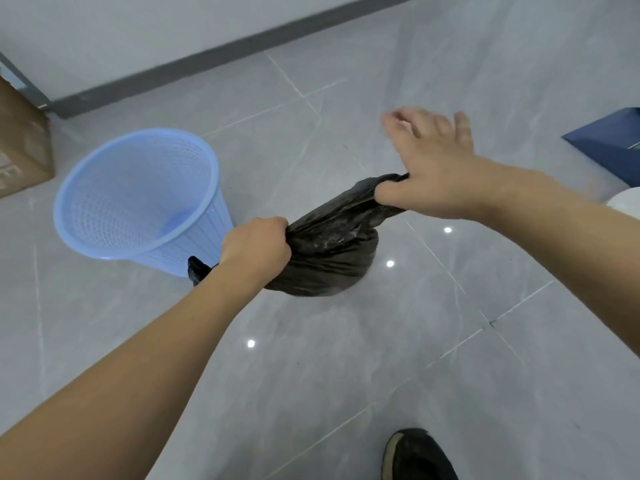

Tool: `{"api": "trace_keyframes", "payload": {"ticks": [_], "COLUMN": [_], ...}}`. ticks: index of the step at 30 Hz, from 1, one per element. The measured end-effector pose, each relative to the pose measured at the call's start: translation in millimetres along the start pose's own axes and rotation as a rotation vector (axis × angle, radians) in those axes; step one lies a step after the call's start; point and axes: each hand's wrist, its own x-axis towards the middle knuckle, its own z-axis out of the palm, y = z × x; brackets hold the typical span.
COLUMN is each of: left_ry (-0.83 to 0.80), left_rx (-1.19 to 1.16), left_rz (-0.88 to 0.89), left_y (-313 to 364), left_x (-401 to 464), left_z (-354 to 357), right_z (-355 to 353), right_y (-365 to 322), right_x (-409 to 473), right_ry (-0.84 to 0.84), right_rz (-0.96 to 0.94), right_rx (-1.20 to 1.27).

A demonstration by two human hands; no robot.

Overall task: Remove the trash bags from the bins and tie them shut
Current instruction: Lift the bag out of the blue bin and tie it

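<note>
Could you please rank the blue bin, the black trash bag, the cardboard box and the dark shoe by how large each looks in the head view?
1. blue bin
2. black trash bag
3 and 4. cardboard box and dark shoe: both are cut off by the frame edge and look alike, so I would not rank them.

The trash bag [329, 258] is black, glossy and crumpled, with a rounded, filled lower body. It is out of the bin and held above the floor, its top stretched into two gathered ends pulled apart. The bin [138, 199] is a light-blue perforated plastic basket, unlined, standing just left of the bag.
</note>
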Motion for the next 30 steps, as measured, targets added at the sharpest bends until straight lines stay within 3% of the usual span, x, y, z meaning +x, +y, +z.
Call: {"api": "trace_keyframes", "payload": {"ticks": [3, 6, 11, 14, 18, 21, 25, 28, 30], "left_ry": [0.005, -0.014, -0.194, -0.356, -0.611, -0.802, -0.633, -0.367, -0.126], "left_rx": [-0.002, -0.029, -0.016, 0.122, 0.255, 0.256, 0.126, -0.013, 0.000], "left_rz": [0.020, 0.059, 0.066, -0.031, -0.188, -0.217, -0.256, -0.254, -0.162], "left_y": [5.6, 10.5, 4.2, -4.3, -13.1, -18.4, -23.3, -16.5, -14.3], "left_x": [1.5, -5.3, -23.2, -23.4, -18.8, -6.8, 11.6, 11.9, 0.2], "left_z": [-2.3, -4.4, 11.1, 32.0, 45.0, 44.4, 24.1, -0.4, -10.6], "right_z": [25.6, 58.6, 77.6, 90.4, 110.1, 113.6, 88.7, 86.8, 85.6], "right_y": [-25.1, -35.8, -20.3, -11.2, -1.5, -0.7, -7.9, -7.3, -3.3], "right_x": [1.4, 7.8, 14.4, 12.5, 12.5, 20.6, 38.5, 44.3, 43.9], "right_ry": [-0.037, -0.168, -0.353, -0.341, -0.396, -0.395, -0.510, -0.859, -0.992], "right_rz": [-0.209, -0.135, 0.023, 0.001, 0.119, 0.111, 0.243, 0.237, 0.205], "right_rx": [-0.393, -0.656, -0.412, -0.336, -0.207, -0.248, -0.421, -0.414, -0.377]}}
